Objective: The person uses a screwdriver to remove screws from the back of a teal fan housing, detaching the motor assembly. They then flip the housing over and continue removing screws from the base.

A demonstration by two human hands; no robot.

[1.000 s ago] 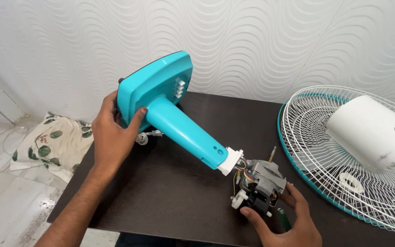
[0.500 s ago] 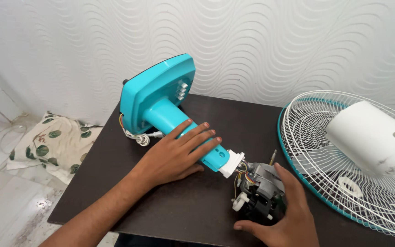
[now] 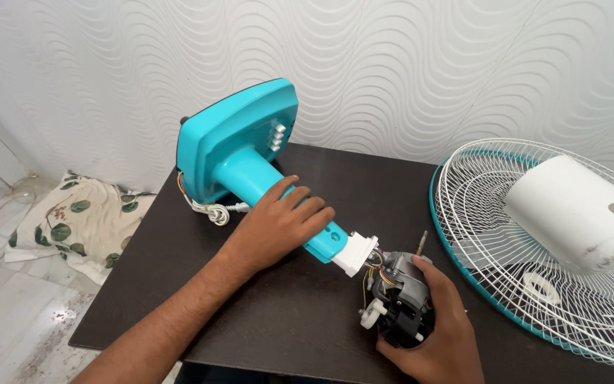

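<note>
Since the prior frame, left hand [image 3: 278,224] has curled around the turquoise fan stand [image 3: 250,167]. Dark table [image 3: 300,313], wavy white wall [image 3: 406,64]. Right hand [image 3: 438,327] grips the grey motor [image 3: 403,299] near the table's front edge.

Teal fan stand [image 3: 250,167], grey motor [image 3: 403,299]

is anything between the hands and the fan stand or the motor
Nothing visible. The left hand lies directly on the teal stand, fingers curled over its neck. The right hand is wrapped on the grey motor, which hangs off the neck's white end piece by wires. The grille lies apart, to the right.
</note>
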